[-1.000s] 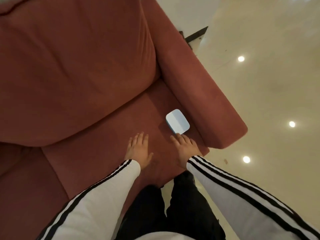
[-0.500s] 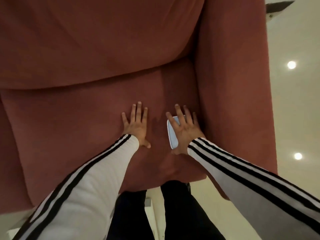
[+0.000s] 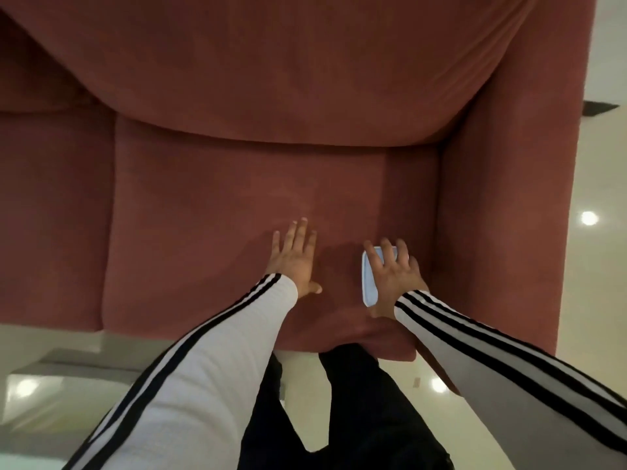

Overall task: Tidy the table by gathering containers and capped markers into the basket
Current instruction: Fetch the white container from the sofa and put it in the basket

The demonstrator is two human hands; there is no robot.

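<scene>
A small pale-blue container (image 3: 369, 283) lies on the seat cushion of a red sofa (image 3: 210, 205), near the right armrest. My right hand (image 3: 393, 276) lies on top of it with fingers spread, covering most of it; only its left edge and far corner show. Whether the fingers curl round it I cannot tell. My left hand (image 3: 295, 256) rests flat on the cushion to the left of the container, fingers straight, holding nothing. No basket, table or markers are in view.
The sofa's right armrest (image 3: 502, 205) rises just right of my right hand, the back cushion (image 3: 271, 79) beyond. Glossy cream floor (image 3: 604, 300) with light reflections lies right and below. My dark-trousered legs (image 3: 356, 401) stand at the seat's front edge.
My right hand went from just short of the container to lying on top of it. The view swung round to face the sofa squarely. My left hand stays flat on the cushion.
</scene>
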